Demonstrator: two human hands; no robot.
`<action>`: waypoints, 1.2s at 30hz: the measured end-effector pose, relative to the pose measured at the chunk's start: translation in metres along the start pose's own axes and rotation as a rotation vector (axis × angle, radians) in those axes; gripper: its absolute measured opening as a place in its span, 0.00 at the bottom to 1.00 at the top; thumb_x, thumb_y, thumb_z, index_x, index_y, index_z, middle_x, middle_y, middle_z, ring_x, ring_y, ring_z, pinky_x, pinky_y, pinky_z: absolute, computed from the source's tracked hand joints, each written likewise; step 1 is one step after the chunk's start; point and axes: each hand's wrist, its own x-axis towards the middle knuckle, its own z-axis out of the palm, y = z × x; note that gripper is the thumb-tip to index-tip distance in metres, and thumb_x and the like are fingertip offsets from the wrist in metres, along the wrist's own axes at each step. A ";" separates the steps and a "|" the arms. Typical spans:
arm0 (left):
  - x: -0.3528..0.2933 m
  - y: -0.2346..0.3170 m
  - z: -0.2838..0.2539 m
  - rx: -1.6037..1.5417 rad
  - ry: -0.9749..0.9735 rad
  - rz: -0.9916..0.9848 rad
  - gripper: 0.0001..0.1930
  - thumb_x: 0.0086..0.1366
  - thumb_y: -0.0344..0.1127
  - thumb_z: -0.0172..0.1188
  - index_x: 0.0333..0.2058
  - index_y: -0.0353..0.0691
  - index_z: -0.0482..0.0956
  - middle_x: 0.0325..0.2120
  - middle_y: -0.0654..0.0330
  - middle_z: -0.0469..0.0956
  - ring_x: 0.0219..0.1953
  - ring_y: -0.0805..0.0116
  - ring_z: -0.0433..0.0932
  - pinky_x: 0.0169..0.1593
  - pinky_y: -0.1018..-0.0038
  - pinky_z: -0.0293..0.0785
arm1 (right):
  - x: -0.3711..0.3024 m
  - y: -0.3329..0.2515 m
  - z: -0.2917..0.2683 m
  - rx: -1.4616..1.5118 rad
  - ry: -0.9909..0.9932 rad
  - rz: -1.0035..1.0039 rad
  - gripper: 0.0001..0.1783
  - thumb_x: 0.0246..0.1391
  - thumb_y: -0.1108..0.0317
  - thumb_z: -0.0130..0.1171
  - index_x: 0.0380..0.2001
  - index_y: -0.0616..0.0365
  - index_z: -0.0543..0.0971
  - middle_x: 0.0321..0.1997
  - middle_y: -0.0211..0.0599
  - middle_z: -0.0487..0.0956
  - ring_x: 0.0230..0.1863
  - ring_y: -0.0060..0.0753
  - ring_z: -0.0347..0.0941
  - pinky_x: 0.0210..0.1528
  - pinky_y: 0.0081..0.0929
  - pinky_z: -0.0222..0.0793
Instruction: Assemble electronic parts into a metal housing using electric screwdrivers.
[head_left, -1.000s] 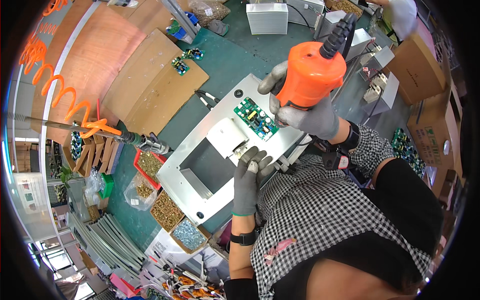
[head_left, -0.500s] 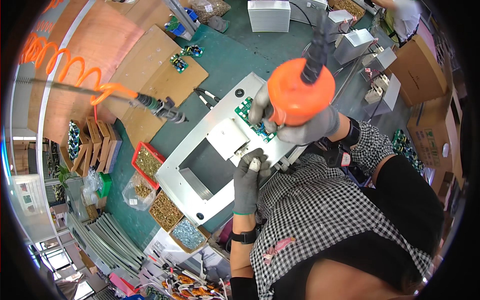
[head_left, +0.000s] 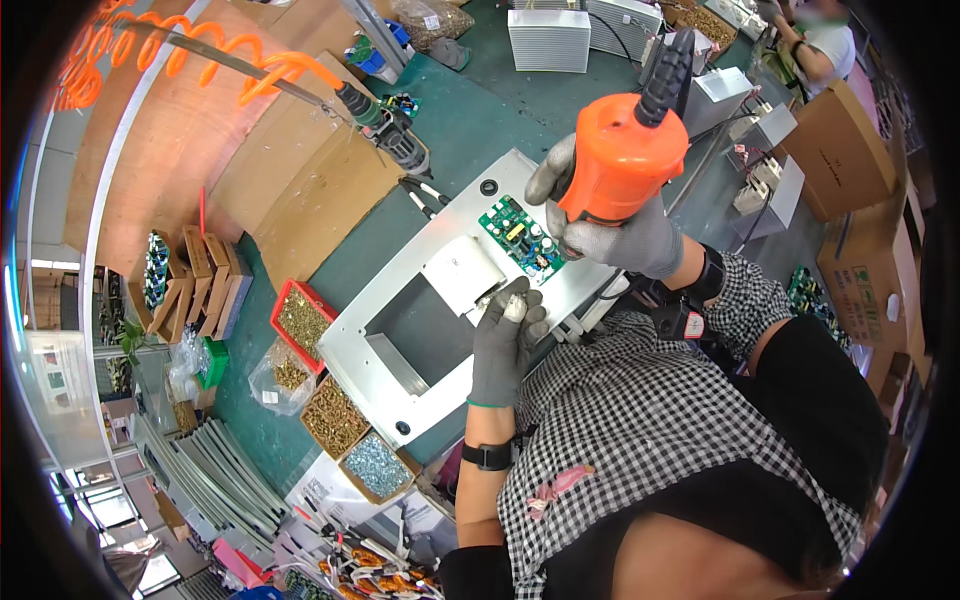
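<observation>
My gloved right hand (head_left: 640,243) is wrapped round an orange power screwdriver (head_left: 622,160) with a black cord, held above the right part of a white metal panel (head_left: 432,238). Beneath it, a green circuit board (head_left: 520,238) lies on the panel, its components facing up. At the board's near edge is my gloved left hand (head_left: 500,352), fingers curled and thumb pressed against them; whatever they may hold is too small to make out. Next to this hand, a white box-shaped part (head_left: 464,272) sits on the panel beside a rectangular cutout. The screwdriver's tip is hidden.
A second power driver (head_left: 395,140) hangs from an orange coiled hose at the upper left. Left of the panel stand a red bin (head_left: 277,312) and open boxes of brass screws (head_left: 333,415) and silver screws (head_left: 375,468). Metal housings (head_left: 548,42) stand at the back; a person (head_left: 822,55) works far right.
My right hand has lifted with the screwdriver away from the circuit board, uncovering it. The hanging driver has swung up and right. My left hand stays at the board's near edge.
</observation>
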 end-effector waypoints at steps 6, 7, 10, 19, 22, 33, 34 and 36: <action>0.004 0.001 0.005 -0.014 0.048 -0.041 0.20 0.61 0.30 0.55 0.51 0.32 0.65 0.37 0.57 0.72 0.33 0.74 0.72 0.36 0.80 0.75 | -0.002 0.023 0.005 -0.079 -0.068 -0.041 0.23 0.37 0.78 0.58 0.42 0.62 0.71 0.38 0.33 0.76 0.39 0.23 0.72 0.44 0.23 0.68; 0.004 0.001 0.006 -0.008 0.039 -0.020 0.20 0.62 0.31 0.54 0.52 0.32 0.64 0.36 0.58 0.71 0.32 0.74 0.72 0.36 0.81 0.75 | -0.003 0.023 0.005 -0.108 -0.074 -0.024 0.23 0.36 0.77 0.59 0.42 0.63 0.71 0.38 0.33 0.76 0.40 0.23 0.72 0.44 0.22 0.68; 0.004 -0.004 0.002 -0.082 -0.017 0.026 0.21 0.62 0.32 0.55 0.52 0.31 0.63 0.34 0.60 0.71 0.31 0.75 0.72 0.35 0.81 0.75 | -0.006 0.023 0.001 -0.134 -0.081 -0.061 0.22 0.36 0.78 0.59 0.41 0.62 0.72 0.39 0.34 0.76 0.40 0.23 0.72 0.43 0.22 0.68; 0.003 -0.012 -0.003 0.081 0.017 0.015 0.24 0.62 0.47 0.55 0.49 0.33 0.68 0.34 0.64 0.70 0.29 0.78 0.70 0.29 0.85 0.71 | 0.008 0.019 0.005 -0.085 0.176 0.012 0.28 0.37 0.80 0.54 0.47 0.59 0.65 0.37 0.39 0.74 0.29 0.23 0.72 0.32 0.24 0.70; 0.010 -0.016 -0.008 0.044 -0.015 -0.022 0.24 0.61 0.49 0.56 0.47 0.36 0.68 0.30 0.66 0.70 0.28 0.81 0.69 0.27 0.86 0.71 | 0.010 0.021 0.013 -0.056 0.129 0.083 0.26 0.38 0.78 0.57 0.46 0.59 0.67 0.37 0.34 0.75 0.31 0.21 0.72 0.34 0.22 0.69; 0.007 -0.018 -0.007 0.011 0.042 -0.026 0.23 0.59 0.50 0.58 0.44 0.39 0.69 0.27 0.70 0.69 0.25 0.82 0.69 0.24 0.88 0.71 | 0.014 0.033 -0.006 -0.010 0.232 0.004 0.26 0.39 0.80 0.57 0.46 0.60 0.66 0.37 0.38 0.75 0.29 0.23 0.72 0.30 0.22 0.70; 0.007 -0.018 -0.008 -0.026 0.063 -0.039 0.24 0.60 0.49 0.56 0.46 0.36 0.67 0.26 0.68 0.69 0.24 0.81 0.70 0.24 0.86 0.71 | 0.010 0.032 -0.003 -0.011 0.227 0.003 0.26 0.39 0.80 0.57 0.46 0.60 0.66 0.37 0.38 0.75 0.29 0.23 0.72 0.30 0.22 0.70; 0.008 -0.018 -0.010 -0.064 0.082 -0.053 0.24 0.61 0.47 0.55 0.48 0.33 0.65 0.25 0.67 0.70 0.23 0.80 0.70 0.23 0.84 0.71 | 0.001 0.026 0.005 -0.062 0.238 -0.059 0.28 0.39 0.82 0.54 0.47 0.56 0.64 0.37 0.40 0.73 0.29 0.23 0.72 0.28 0.22 0.70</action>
